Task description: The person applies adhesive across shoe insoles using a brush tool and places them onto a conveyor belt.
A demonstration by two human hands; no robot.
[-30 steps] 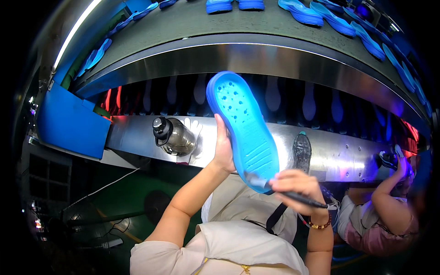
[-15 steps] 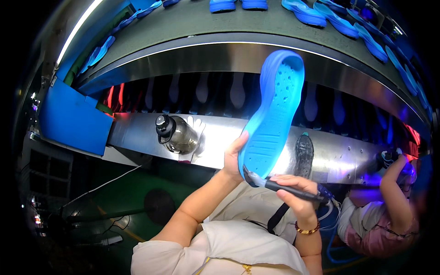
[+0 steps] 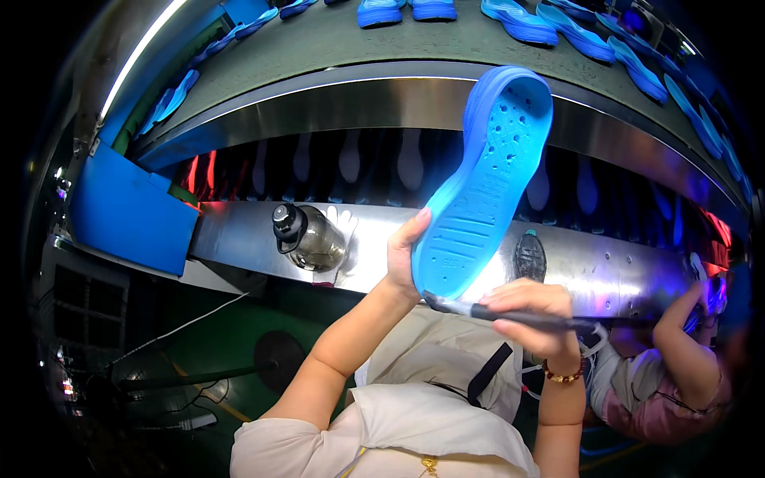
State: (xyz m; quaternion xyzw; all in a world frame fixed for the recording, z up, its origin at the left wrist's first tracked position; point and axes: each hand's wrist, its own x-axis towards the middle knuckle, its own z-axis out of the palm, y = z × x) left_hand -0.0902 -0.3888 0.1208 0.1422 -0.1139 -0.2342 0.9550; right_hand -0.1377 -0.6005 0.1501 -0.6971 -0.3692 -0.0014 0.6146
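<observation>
My left hand [image 3: 408,253] is closed on the edge of a bright blue shoe sole [image 3: 478,191], gripping its lower left side. The sole stands tilted up over the metal ledge, its hollow, pitted inner face toward me. A black-handled brush [image 3: 534,319] lies in my right hand [image 3: 532,309], fingers wrapped round the handle. The brush's pale tip touches the sole's lower rim, and a pale hose leads off its rear end. Beyond the right hand, a dark shoe sole [image 3: 529,259] rests on the steel ledge.
On the metal ledge [image 3: 374,239] stands a dark, see-through bottle [image 3: 315,237], with a white glove [image 3: 344,223] behind it. More blue soles [image 3: 522,22] sit on the green conveyor belt [image 3: 319,46] above. At the right, a co-worker [image 3: 669,374] sits with an arm raised.
The blue sole has shifted slightly up and right. My right hand and the brush have moved right, and the brush tip has gone from inside the sole's end to its lower rim.
</observation>
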